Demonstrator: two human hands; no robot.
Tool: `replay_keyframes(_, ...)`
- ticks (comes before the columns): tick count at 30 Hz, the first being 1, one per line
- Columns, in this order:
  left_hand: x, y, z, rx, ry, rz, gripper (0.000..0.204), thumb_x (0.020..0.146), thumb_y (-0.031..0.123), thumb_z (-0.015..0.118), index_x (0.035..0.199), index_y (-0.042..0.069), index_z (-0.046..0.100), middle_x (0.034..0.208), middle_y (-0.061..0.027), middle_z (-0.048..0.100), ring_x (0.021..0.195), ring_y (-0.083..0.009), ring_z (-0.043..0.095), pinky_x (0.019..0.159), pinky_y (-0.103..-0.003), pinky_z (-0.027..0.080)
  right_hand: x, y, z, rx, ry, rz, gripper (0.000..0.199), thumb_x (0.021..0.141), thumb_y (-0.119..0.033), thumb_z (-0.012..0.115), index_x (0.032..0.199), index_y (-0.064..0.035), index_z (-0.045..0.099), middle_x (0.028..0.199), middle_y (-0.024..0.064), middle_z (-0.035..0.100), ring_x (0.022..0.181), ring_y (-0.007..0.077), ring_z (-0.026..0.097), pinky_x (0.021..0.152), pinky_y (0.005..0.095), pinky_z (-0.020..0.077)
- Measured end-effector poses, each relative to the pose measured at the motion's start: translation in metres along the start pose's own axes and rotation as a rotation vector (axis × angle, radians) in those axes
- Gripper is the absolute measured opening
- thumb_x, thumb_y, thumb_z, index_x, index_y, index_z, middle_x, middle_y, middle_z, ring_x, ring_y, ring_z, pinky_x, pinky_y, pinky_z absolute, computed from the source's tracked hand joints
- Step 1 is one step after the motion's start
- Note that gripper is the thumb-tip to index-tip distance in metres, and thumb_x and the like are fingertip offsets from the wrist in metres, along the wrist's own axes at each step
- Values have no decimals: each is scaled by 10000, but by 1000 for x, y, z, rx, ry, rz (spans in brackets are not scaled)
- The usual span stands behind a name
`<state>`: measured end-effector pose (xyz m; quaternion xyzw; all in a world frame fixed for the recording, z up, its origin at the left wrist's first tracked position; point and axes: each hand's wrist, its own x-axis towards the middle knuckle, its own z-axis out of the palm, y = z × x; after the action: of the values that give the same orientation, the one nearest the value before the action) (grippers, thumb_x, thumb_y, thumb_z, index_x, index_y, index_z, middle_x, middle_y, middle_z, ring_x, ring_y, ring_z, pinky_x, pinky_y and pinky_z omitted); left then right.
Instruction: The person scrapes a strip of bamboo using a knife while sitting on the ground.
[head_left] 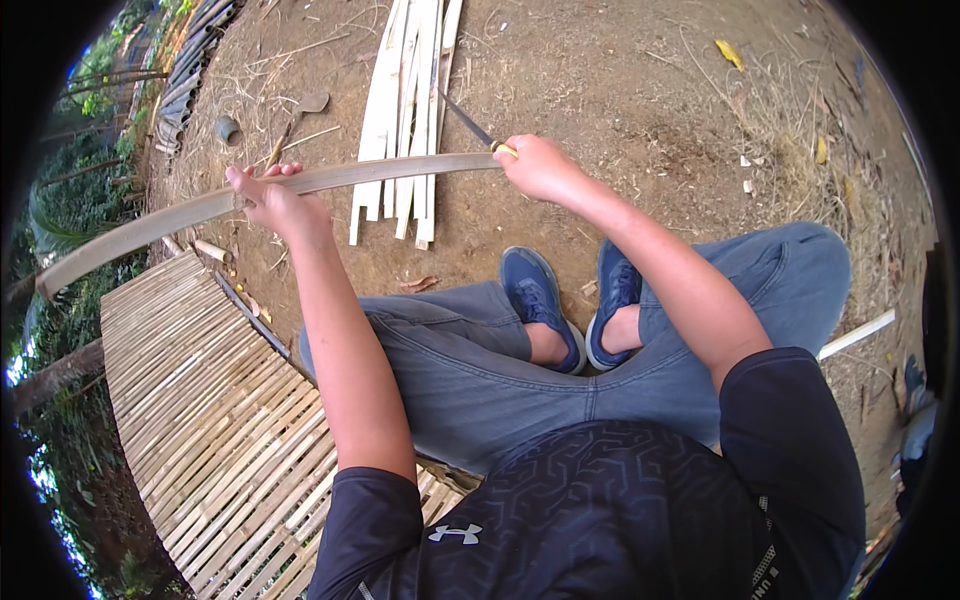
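A long, flat bamboo strip [365, 174] stretches across in front of me, bending down toward the far left. My left hand [285, 208] is closed around it left of its middle, with the fingertips showing beyond the far edge. At the strip's right end, my right hand [540, 168] grips a knife [466, 122] by its handle. The dark, narrow blade points away and to the left, over the ground. The strip's right end meets the right fist; whether those fingers also pinch it, I cannot tell.
Several pale split bamboo strips [405, 130] lie on the dirt ground ahead. A slatted bamboo bench [215, 400] is at my left. Beyond the left hand are a small grey cup-like object [227, 129] and stacked dark tubes [180, 95]. Dry straw [790, 150] covers ground at the right.
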<state>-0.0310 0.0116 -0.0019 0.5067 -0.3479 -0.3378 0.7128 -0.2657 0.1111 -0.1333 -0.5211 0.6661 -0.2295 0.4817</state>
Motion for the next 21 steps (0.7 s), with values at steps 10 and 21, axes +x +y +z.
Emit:
replay_keyframes(10, 2, 16, -7, -233, 1, -31, 268, 910, 241, 467, 694, 145, 341, 589, 21, 351, 474, -97, 349, 457, -254, 311, -8, -10, -1, 9, 44, -72, 394, 994, -289, 449, 1169, 30, 602, 993, 224, 679, 919, 345, 673, 848, 449, 517)
replay_keyframes(21, -31, -7, 9, -260, -236, -104, 246, 824, 246, 425, 613, 144, 347, 529, 17, 342, 404, -104, 315, 446, -286, 292, -44, -42, 7, -111, 138, -229, 340, 1007, -243, 422, 1069, 47, 587, 825, 252, 671, 757, 385, 684, 680, 498, 548)
